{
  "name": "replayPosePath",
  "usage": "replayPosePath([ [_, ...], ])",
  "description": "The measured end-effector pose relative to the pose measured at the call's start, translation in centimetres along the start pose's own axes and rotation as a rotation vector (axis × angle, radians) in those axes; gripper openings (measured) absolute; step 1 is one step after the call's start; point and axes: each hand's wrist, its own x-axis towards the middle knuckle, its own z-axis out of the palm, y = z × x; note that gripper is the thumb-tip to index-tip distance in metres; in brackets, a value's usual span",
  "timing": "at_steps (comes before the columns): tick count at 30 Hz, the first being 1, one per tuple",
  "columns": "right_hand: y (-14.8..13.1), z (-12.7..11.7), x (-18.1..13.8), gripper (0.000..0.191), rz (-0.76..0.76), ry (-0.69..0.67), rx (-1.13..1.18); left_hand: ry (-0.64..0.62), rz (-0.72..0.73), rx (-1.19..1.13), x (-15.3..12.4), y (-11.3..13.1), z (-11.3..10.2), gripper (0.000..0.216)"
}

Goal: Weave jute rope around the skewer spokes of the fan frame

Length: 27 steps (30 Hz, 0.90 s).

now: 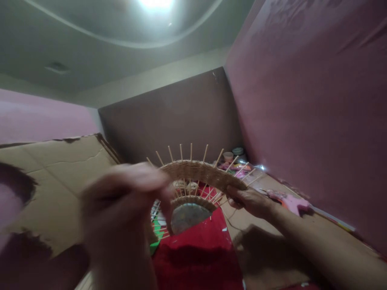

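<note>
A round wicker weaving (198, 171) with a curved woven band and thin sticks jutting out from its edge stands upright in front of me. An inner woven arch (193, 200) shows below the band, with sticks running between the two. My right hand (249, 199) grips the band at its right end, fingers wrapped round the edge. My left hand (127, 201) is large and close in the foreground, overlapping the left side of the weaving. Motion smears its curled fingers, so whether they hold a strand cannot be made out.
Red cloth (196, 253) spreads below the weaving, beside a green piece (155, 237). Torn cardboard (57, 181) stands at left. Against the right wall lie a pink item (288, 201) and a jar (238, 153), with a small cup (228, 156) next to it.
</note>
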Motion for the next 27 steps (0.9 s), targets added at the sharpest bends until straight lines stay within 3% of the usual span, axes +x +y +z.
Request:
replayPosePath([
  [4,-0.3,-0.1,0.1,0.04,-0.043,-0.077,-0.049,-0.19,0.065,0.206,2.5,0.6,5.4,0.035],
  [8,-0.6,0.1,0.1,0.039,-0.07,-0.1,-0.086,-0.275,-0.09,0.35,3.9,0.3,8.5,0.057],
  [14,-1.0,0.5,-0.2,0.033,-0.082,-0.116,-0.112,-0.423,-0.211,0.306,4.5,-0.9,8.6,0.047],
  [18,-1.9,0.4,-0.4,0.023,-0.053,-0.102,-0.187,-0.351,-0.226,0.226,4.4,-1.3,8.7,0.042],
  [20,-2.8,-0.4,-0.5,0.025,-0.049,-0.166,-0.196,-0.333,-0.236,0.182,4.1,-1.5,8.6,0.044],
  [24,-4.9,-3.3,-0.5,0.047,0.039,-0.362,-0.142,-0.286,-0.244,0.077,3.5,-1.7,8.2,0.044],
  [27,-6.3,-5.0,-0.6,0.041,0.035,-0.226,-0.172,-0.278,-0.24,0.061,3.2,-1.7,8.1,0.044],
])
